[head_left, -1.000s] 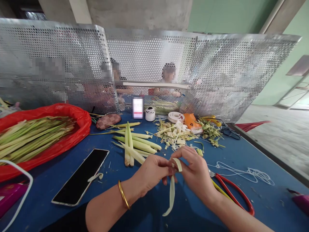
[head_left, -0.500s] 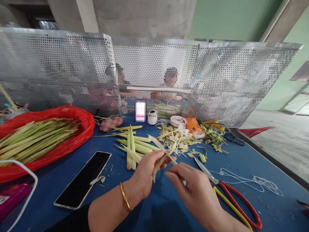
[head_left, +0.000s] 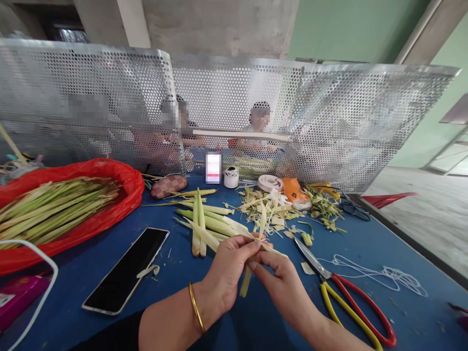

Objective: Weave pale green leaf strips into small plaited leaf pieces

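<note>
A small piece of folded pale leaf strips [head_left: 262,222] is held just above the blue table, its ends sticking up, to the right and down. My left hand [head_left: 227,265], with a gold bangle at the wrist, pinches it from the left between thumb and fingers. Close against it, my right hand [head_left: 283,278] has its fingertips pressed together at the piece's lower right side; the exact grip is partly hidden. Behind my left hand lie several pale green leaf sheaths [head_left: 199,229]. Scissors [head_left: 325,273] with red and yellow handles lie right of my right hand.
At left, a red plastic bag [head_left: 127,180] holds long leaves, near a dark phone [head_left: 127,270]. Leaf scraps [head_left: 266,207], a tape roll [head_left: 270,183] and a white jar [head_left: 231,178] sit toward the perforated metal screen [head_left: 234,87]. White string [head_left: 395,278] lies at right.
My right hand has moved left and up to meet my left hand at the leaf piece. The leaf strips have turned, and a small pale scrap now shows beside the scissors.
</note>
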`<act>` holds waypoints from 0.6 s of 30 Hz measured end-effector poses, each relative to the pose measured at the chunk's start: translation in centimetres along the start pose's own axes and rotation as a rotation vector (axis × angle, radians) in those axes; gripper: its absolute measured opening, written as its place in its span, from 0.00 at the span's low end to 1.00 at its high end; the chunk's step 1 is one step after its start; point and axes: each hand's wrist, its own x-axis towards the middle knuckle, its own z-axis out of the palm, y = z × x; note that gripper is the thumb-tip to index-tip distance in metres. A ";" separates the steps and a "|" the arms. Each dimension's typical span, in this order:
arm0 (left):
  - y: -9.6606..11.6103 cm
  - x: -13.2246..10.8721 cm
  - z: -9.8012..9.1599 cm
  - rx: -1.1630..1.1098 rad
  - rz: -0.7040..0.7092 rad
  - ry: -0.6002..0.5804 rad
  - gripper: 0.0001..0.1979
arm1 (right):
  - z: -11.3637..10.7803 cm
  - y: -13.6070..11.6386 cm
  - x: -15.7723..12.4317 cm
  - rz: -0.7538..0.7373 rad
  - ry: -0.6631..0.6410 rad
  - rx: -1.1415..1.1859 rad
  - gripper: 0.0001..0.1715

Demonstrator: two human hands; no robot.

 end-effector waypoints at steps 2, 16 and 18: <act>-0.1 0.2 -0.1 -0.015 -0.012 0.008 0.07 | 0.1 0.2 -0.1 -0.021 -0.017 -0.054 0.18; 0.4 1.6 -1.4 -0.059 0.021 0.144 0.12 | -3.0 -0.2 0.8 -0.559 0.286 -0.960 0.14; 0.2 1.6 -1.3 -0.073 0.031 0.147 0.11 | -2.8 0.3 1.0 -0.573 0.198 -0.931 0.18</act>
